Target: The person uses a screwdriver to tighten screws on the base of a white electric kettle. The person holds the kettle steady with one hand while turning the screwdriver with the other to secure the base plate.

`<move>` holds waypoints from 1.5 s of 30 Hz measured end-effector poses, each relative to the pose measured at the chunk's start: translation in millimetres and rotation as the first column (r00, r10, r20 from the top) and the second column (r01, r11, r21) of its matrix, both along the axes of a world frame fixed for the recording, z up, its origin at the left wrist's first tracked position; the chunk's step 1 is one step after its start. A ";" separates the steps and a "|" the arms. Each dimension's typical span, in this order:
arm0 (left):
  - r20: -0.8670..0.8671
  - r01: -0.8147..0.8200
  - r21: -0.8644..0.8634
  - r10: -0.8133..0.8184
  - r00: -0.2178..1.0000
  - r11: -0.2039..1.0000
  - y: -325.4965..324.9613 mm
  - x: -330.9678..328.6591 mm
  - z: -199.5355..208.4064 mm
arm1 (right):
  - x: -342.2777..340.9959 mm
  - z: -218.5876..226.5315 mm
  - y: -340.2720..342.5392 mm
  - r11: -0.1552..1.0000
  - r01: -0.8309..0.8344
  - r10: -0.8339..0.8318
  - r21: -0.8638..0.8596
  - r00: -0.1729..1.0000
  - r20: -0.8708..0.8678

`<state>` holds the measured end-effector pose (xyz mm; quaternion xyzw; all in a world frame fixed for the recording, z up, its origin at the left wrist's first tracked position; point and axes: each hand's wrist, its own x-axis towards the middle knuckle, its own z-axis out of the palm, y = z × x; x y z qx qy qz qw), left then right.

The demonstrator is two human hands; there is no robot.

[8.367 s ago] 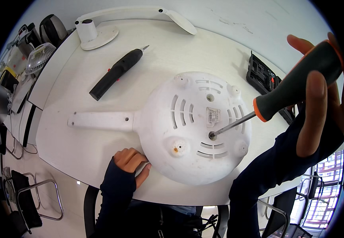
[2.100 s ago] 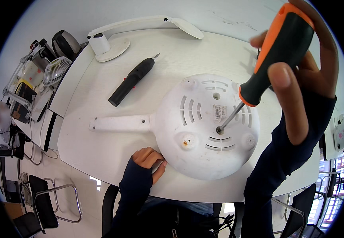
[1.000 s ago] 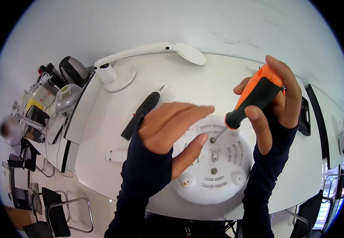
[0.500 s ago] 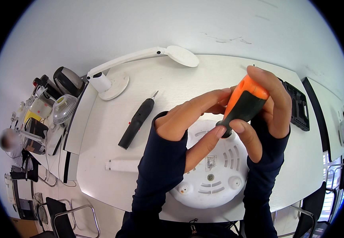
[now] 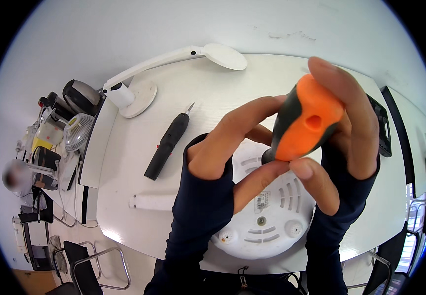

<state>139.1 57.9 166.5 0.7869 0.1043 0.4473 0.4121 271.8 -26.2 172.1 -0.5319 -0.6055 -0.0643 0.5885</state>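
A screwdriver (image 5: 311,115) with a thick orange and black handle is held up between both hands, its handle end tilted toward me. My left hand (image 5: 245,142) pinches the handle from the left, near its dark neck. My right hand (image 5: 353,128) curls around its right side, thumb at the lower edge. The blade is hidden behind the handle and fingers. Below lies a round white plastic base (image 5: 252,246), underside up, with slots, round feet, a label and a recessed screw hole in view. A white arm-like strip (image 5: 151,201) reaches out to its left.
A black electric screwdriver (image 5: 168,145) lies on the white table (image 5: 129,172), left of my hands. Behind it stands a white desk lamp (image 5: 141,98). At right is a black tool case (image 5: 384,128). Chairs, a cluttered side desk with a small fan (image 5: 79,132), and another person (image 5: 18,177) are at left.
The screwdriver's handle has turned and tipped toward me, showing more of its orange end. My right hand has shifted up and right, and the whole view has moved slightly.
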 end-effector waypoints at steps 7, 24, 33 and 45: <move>0.015 0.031 0.176 -0.034 0.999 0.984 7.3 4.7 -9.3 | 0.2 15.9 2.6 0.993 -0.090 0.072 0.070 0.972 0.225; -0.141 0.088 0.186 -0.062 0.988 0.979 8.7 -0.2 -7.8 | 1.4 10.3 -7.4 0.996 0.083 -0.069 -0.036 0.957 0.281; -0.111 0.088 0.249 -0.062 0.992 0.965 16.8 -7.5 -2.7 | 7.6 -9.6 2.4 0.995 -0.060 0.047 0.076 0.986 0.158; -0.229 0.213 0.026 -0.202 0.952 0.977 13.5 -16.2 8.9 | 9.2 4.5 -6.9 0.998 0.058 -0.045 -0.036 0.957 0.286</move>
